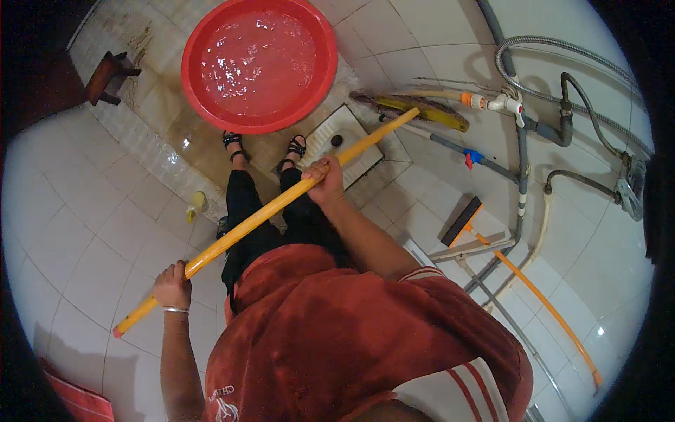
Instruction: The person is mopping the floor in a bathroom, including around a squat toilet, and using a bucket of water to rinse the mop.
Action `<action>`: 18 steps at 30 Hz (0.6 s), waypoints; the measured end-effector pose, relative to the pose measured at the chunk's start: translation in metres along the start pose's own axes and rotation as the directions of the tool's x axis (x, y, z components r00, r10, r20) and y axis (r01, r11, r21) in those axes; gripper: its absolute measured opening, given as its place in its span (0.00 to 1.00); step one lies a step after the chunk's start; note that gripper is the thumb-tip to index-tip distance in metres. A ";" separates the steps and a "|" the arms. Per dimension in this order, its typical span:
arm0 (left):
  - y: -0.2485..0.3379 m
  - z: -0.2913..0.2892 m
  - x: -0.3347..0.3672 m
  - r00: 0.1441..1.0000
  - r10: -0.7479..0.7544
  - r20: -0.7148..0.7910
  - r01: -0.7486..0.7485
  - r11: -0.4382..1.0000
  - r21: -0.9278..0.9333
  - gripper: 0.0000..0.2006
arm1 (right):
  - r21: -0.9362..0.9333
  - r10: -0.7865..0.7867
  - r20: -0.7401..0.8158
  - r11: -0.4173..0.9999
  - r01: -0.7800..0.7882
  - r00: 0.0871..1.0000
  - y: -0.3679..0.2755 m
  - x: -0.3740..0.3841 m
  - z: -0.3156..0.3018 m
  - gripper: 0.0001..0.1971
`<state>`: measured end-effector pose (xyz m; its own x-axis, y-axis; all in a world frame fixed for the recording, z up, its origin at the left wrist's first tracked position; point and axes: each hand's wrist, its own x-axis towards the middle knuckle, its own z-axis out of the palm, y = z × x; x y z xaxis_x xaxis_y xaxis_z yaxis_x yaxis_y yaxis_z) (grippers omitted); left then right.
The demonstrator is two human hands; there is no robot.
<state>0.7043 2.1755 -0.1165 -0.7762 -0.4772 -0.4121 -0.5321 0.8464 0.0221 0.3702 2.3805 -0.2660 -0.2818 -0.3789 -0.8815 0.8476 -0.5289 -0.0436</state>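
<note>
A long yellow pole slants across my body from lower left to upper right. My left hand is closed round it near its lower-left end, which has a reddish tip. Farther up, my right hand grips the same pole past its middle. The far end overlaps a flat, dark and yellow piece by the wall; I cannot tell whether the two are joined. Beyond my feet stands a large red basin with water in it.
A squat toilet lies beside my right foot. Pipes, a tap and metal hoses run along the right wall. An orange-handled brush leans at the right. A small dark stool stands far left on the wet floor.
</note>
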 end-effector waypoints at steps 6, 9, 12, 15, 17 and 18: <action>-0.005 -0.005 0.014 0.999 0.035 -0.030 -0.036 0.999 -0.026 0.06 | 0.039 -0.014 -0.069 0.999 0.016 0.998 -0.005 -0.001 0.003 0.14; -0.008 -0.005 0.020 0.998 0.039 -0.051 -0.040 0.999 -0.010 0.06 | 0.056 -0.013 -0.028 0.998 0.015 1.000 -0.006 -0.003 0.005 0.13; -0.012 -0.005 0.026 0.997 0.057 -0.057 -0.057 0.998 0.001 0.05 | 0.009 -0.071 -0.029 0.997 0.072 0.997 -0.008 -0.006 0.012 0.12; -0.015 -0.007 0.031 0.993 0.060 -0.098 -0.059 0.998 0.013 0.06 | 0.042 -0.069 0.003 0.997 0.069 0.998 -0.009 -0.006 0.018 0.13; -0.015 -0.014 0.035 0.991 0.071 -0.113 -0.073 0.997 -0.013 0.06 | 0.059 -0.061 0.017 0.996 0.060 0.998 -0.010 -0.006 0.021 0.13; -0.015 -0.016 0.035 0.991 0.071 -0.114 -0.073 0.997 -0.014 0.06 | 0.057 -0.062 0.018 0.996 0.061 0.998 -0.010 -0.007 0.022 0.13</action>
<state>0.6795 2.1418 -0.1171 -0.8455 -0.4398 -0.3029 -0.4788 0.8755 0.0653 0.3537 2.3717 -0.2494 -0.3418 -0.3592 -0.8684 0.8017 -0.5936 -0.0700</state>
